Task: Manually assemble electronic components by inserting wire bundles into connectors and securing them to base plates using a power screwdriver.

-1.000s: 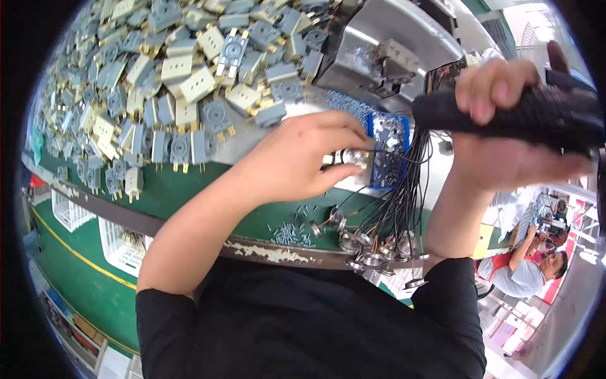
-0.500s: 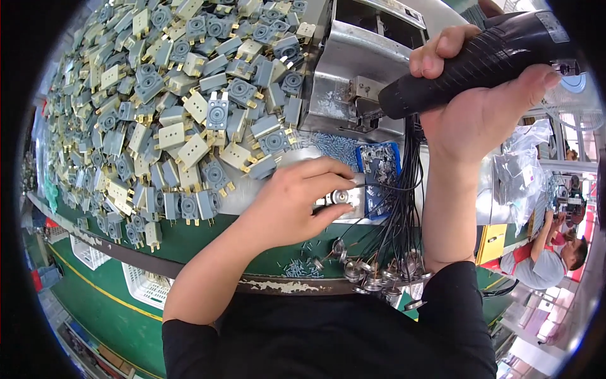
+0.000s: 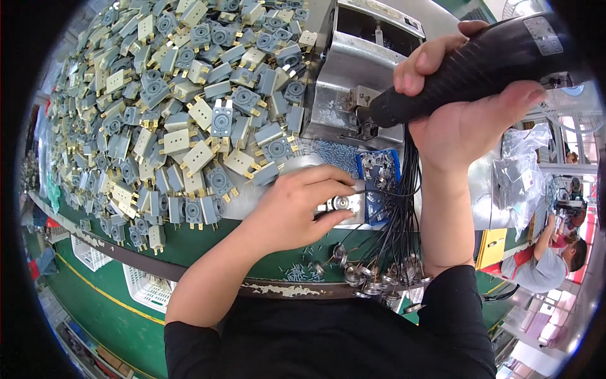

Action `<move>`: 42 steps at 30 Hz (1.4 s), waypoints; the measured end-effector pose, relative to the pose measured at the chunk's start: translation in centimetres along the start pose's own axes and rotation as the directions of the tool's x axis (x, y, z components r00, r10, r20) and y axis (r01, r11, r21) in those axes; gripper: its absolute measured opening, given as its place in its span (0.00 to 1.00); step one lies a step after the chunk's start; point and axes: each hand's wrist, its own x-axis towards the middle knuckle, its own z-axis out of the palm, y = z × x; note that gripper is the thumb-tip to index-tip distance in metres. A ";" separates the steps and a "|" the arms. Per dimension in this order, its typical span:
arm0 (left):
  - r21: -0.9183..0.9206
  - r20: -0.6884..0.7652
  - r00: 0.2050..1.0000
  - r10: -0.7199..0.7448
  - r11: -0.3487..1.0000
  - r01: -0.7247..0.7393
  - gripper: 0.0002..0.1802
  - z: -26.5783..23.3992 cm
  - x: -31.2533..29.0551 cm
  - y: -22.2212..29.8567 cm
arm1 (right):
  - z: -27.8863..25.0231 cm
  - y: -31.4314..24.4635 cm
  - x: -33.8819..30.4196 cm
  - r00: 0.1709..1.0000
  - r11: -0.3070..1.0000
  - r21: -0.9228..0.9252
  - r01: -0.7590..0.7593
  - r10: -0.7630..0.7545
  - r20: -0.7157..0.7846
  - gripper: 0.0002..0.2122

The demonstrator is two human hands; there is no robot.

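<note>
My left hand (image 3: 293, 205) pinches a small round metal part (image 3: 341, 203) between thumb and fingers, over a flat metal block (image 3: 356, 206) at the bench's near side. A black wire leads from beside that part toward a bundle of black wires (image 3: 409, 208). Raised at the upper right, my right hand (image 3: 451, 129) grips a thick black power screwdriver (image 3: 470, 76), wrapped in tape, its narrower end pointing left. Just beyond the block lies a blue tray (image 3: 374, 218) of small metal pieces. Loose screws (image 3: 334, 153) are spread next to it.
Grey and cream plastic housings with brass terminals (image 3: 196, 155) heap up on the left. A steel feeder box (image 3: 353, 63) stands at the back. Round metal parts (image 3: 379, 278) hang from the wires at the front edge. Clear plastic bags (image 3: 521, 170) lie right; a co-worker (image 3: 540, 271) sits beyond.
My right hand has shifted slightly left and down with the screwdriver. My left hand keeps its pinch on the round metal part, almost unmoved.
</note>
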 end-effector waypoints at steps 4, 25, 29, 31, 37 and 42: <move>-0.028 0.041 0.998 -0.056 0.998 0.058 0.16 0.0 -0.4 -0.1 | 1.3 -0.5 -0.5 0.998 0.995 -0.085 -0.045 0.042 -0.043 0.51; 0.006 0.020 0.996 -0.088 0.996 0.088 0.15 -0.1 -1.2 -0.6 | 3.6 -2.5 -5.8 0.893 0.969 -0.216 -0.123 0.203 0.401 0.58; -0.010 0.013 0.998 -0.063 0.998 0.064 0.15 0.2 -1.1 -0.8 | 4.6 -3.1 -7.3 0.941 0.974 -0.188 -0.130 0.181 0.285 0.59; -0.011 0.001 0.998 -0.057 0.998 0.057 0.15 0.2 -1.1 -0.8 | 4.8 -3.1 -7.2 0.941 0.971 -0.205 -0.126 0.182 0.286 0.59; 0.004 -0.006 0.998 -0.068 0.998 0.068 0.15 0.1 -1.2 -0.8 | 6.2 -2.6 -6.9 0.937 0.987 -0.085 -0.133 0.153 0.313 0.58; -0.028 0.003 0.997 -0.074 0.997 0.074 0.16 0.0 -1.1 -0.7 | 5.9 -2.8 -6.9 0.938 0.986 -0.067 -0.152 0.165 0.304 0.58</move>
